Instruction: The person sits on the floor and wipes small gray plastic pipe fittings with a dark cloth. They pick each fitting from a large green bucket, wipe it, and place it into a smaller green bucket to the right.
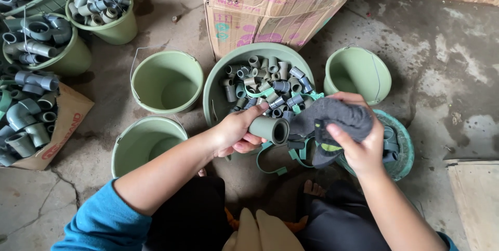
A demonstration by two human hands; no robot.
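My left hand grips a short grey-green pipe fitting, its open end pointing right. My right hand holds a dark grey cloth against that open end. Both hands hover over the near rim of a large green basin filled with several grey and green pipe fittings and green plastic straps. A second teal basin with more fittings lies under my right hand, mostly hidden by it.
Three empty green buckets ring the basin. A cardboard box stands behind. At left, buckets and flattened cardboard hold larger grey elbows. The concrete floor is cracked and dirty; a board lies at right.
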